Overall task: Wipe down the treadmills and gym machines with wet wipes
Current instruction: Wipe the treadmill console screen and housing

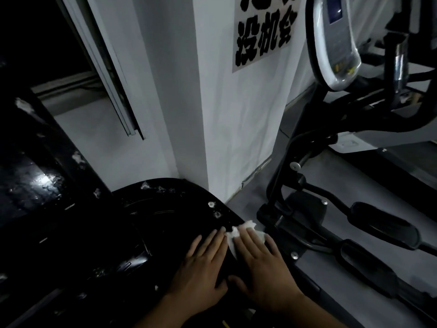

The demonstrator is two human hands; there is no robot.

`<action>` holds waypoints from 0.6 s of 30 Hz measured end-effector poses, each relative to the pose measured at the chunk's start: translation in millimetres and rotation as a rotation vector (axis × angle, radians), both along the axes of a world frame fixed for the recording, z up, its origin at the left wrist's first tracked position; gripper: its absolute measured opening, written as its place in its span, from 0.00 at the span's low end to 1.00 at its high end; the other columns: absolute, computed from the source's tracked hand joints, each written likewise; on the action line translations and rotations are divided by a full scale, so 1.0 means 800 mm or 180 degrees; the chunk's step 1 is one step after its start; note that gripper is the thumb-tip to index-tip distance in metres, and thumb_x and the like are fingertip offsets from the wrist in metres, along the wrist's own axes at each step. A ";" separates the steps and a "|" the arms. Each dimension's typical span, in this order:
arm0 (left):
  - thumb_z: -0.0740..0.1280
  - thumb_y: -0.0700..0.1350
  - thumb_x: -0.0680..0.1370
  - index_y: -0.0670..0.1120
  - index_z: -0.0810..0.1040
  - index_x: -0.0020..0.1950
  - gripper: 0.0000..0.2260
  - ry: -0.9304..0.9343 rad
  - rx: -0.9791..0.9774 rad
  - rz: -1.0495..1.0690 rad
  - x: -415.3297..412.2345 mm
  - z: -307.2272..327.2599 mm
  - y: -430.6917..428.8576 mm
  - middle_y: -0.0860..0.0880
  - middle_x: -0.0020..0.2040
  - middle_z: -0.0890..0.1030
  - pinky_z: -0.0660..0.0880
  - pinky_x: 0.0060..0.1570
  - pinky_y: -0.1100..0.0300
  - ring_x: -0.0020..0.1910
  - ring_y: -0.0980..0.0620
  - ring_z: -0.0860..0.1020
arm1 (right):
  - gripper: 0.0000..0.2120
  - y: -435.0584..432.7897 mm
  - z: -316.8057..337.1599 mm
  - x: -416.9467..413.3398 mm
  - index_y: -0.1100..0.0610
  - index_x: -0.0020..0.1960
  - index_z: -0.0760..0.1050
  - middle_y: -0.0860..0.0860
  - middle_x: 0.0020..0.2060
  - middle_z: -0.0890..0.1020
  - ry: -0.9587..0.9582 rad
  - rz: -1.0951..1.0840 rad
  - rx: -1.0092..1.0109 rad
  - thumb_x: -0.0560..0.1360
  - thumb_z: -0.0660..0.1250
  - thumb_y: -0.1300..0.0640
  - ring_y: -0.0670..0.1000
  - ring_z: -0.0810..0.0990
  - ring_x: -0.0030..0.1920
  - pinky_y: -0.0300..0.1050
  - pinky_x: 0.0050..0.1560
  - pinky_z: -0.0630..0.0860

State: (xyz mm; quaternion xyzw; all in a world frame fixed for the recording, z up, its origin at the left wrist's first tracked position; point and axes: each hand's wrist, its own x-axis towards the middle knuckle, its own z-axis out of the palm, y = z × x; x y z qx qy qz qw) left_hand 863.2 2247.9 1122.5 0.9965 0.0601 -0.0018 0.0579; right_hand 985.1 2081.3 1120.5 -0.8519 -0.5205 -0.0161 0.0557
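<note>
A glossy black rounded machine housing (151, 223) fills the lower left, speckled with white flecks. My right hand (262, 263) lies flat with straight fingers on a white wet wipe (238, 230), pressing it against the housing's right edge. Just left of it, my left hand (203, 268) rests flat on the black surface, fingers spread, its fingertips beside the wipe. The wipe shows beyond and between the fingers; the rest of it is hidden under my right hand.
A white pillar (236, 129) with a poster of black characters (262, 34) stands right behind the housing. An elliptical trainer (331, 162) with grey console (335, 41) and black pedals (383, 226) stands at right on grey floor. A dark window frame (106, 74) is at upper left.
</note>
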 end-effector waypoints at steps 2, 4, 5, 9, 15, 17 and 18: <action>0.66 0.64 0.70 0.45 0.68 0.78 0.40 0.0021 -0.0032 -0.0001 0.000 -0.001 0.000 0.46 0.80 0.64 0.59 0.70 0.50 0.78 0.49 0.66 | 0.39 -0.014 -0.004 0.004 0.55 0.72 0.73 0.54 0.75 0.70 -0.0174 0.0134 0.0058 0.71 0.60 0.30 0.53 0.69 0.75 0.57 0.68 0.60; 0.65 0.64 0.71 0.46 0.67 0.78 0.40 0.0035 -0.0058 -0.0059 0.001 0.002 0.005 0.47 0.80 0.65 0.59 0.70 0.50 0.78 0.51 0.66 | 0.40 -0.001 -0.003 0.012 0.56 0.71 0.75 0.54 0.74 0.72 -0.0166 -0.0149 -0.0053 0.71 0.59 0.29 0.54 0.71 0.73 0.57 0.67 0.60; 0.65 0.63 0.71 0.46 0.66 0.79 0.39 0.0042 -0.0037 -0.0107 0.000 0.003 0.010 0.48 0.80 0.65 0.59 0.70 0.50 0.77 0.51 0.66 | 0.40 0.012 0.001 0.013 0.57 0.71 0.75 0.55 0.72 0.74 -0.0032 -0.0308 -0.0147 0.71 0.59 0.29 0.54 0.73 0.72 0.57 0.67 0.60; 0.64 0.64 0.71 0.47 0.69 0.78 0.38 0.0115 0.0107 -0.0194 -0.005 0.009 0.036 0.49 0.80 0.66 0.58 0.70 0.51 0.77 0.52 0.67 | 0.41 0.029 0.000 -0.006 0.55 0.72 0.74 0.55 0.74 0.71 0.0178 -0.0058 -0.0011 0.69 0.60 0.29 0.55 0.69 0.75 0.57 0.68 0.60; 0.63 0.66 0.72 0.48 0.62 0.81 0.41 0.0080 -0.0040 -0.0024 -0.008 0.003 0.040 0.49 0.82 0.61 0.57 0.72 0.52 0.78 0.51 0.64 | 0.38 0.027 0.001 -0.006 0.55 0.70 0.76 0.54 0.73 0.74 0.0053 -0.0346 0.0042 0.71 0.59 0.31 0.54 0.71 0.73 0.57 0.68 0.59; 0.63 0.67 0.71 0.49 0.65 0.79 0.40 0.0089 -0.0110 0.0100 -0.009 0.005 0.040 0.49 0.81 0.64 0.63 0.75 0.53 0.77 0.49 0.67 | 0.38 0.044 0.007 -0.010 0.56 0.70 0.76 0.55 0.72 0.75 0.0244 -0.0470 -0.0011 0.70 0.59 0.31 0.55 0.72 0.72 0.57 0.68 0.59; 0.63 0.68 0.70 0.49 0.66 0.78 0.40 0.0103 -0.0146 0.0154 -0.007 0.007 0.040 0.48 0.80 0.66 0.67 0.73 0.52 0.75 0.48 0.69 | 0.38 0.044 0.007 -0.012 0.55 0.70 0.76 0.56 0.72 0.74 0.0268 -0.0422 0.0005 0.70 0.59 0.31 0.56 0.72 0.73 0.57 0.69 0.58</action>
